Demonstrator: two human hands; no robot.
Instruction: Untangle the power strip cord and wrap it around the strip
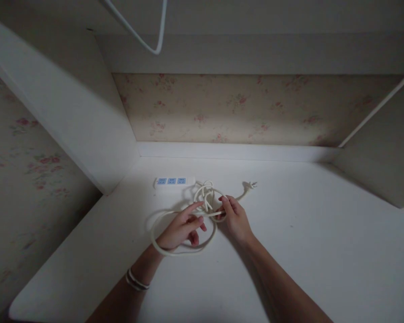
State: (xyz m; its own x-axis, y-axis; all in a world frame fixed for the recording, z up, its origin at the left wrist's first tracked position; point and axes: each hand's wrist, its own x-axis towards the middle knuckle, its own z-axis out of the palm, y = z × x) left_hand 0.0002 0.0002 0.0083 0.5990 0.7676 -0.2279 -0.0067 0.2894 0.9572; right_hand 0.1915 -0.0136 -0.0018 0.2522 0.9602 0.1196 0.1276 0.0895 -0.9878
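A white power strip (175, 181) with blue socket faces lies on the white tabletop, its cream power cord (185, 254) tangled in loops to the right of it. One large loop of the cord passes around my left hand (185, 228), near the wrist. The thumb and index finger of that hand are apart, the cord running between them, and the other fingers are curled. My right hand (234, 217) pinches the cord beside the tangle; some of its fingertips are hidden. Past my right hand, the plug (252, 185) lies on the table with its prongs pointing right.
A white desk surface (309, 251) spreads under my arms. White side panels (87, 112) and a shelf (256, 54) overhead frame a flower-patterned wall (222, 110). A thin white bent rod (156, 50) hangs down at the upper left.
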